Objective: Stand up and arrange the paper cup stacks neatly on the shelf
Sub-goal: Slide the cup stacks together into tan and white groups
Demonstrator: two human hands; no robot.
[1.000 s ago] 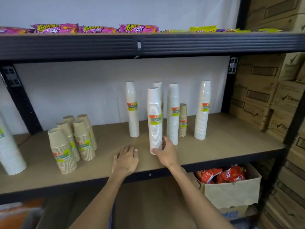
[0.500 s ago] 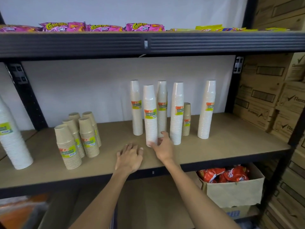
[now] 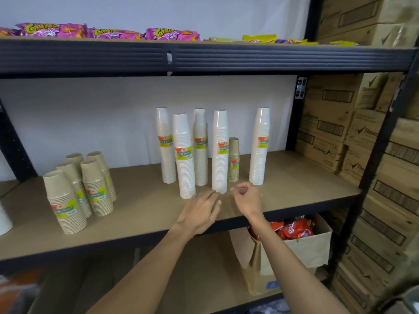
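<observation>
Brown chipboard shelf (image 3: 294, 182), matte and grainy, in a black ribbed metal frame. Five tall white cup stacks, all upright, ribbed by the nested rims, tapering to the top, each with an orange-green label: front stack (image 3: 186, 159) nearest the shelf edge, second stack (image 3: 220, 155) just to its right, back-left stack (image 3: 166, 150) and back-middle stack (image 3: 200, 150) behind them, right stack (image 3: 259, 150) set apart on the right. Short brown stack (image 3: 233, 162) stands just behind the second stack, between it and the right stack. Kraft stack cluster (image 3: 96, 189) at shelf left: five short tan stacks, upright, packed close, well apart from the white ones.

Left hand (image 3: 199, 211) palm down over the shelf, fingers nearly straight, holding nothing, tips near the bases of the front stack and second stack; contact cannot be told. Right hand (image 3: 247, 198) lifted just right of the second stack's base, fingers curled in, nothing in them.

Glossy pink snack bags (image 3: 172, 34) lie flat on the top shelf. Printed cardboard boxes (image 3: 328, 123) are piled at right. Brown paper carton (image 3: 310, 245) below holds shiny red packets (image 3: 292, 230).
</observation>
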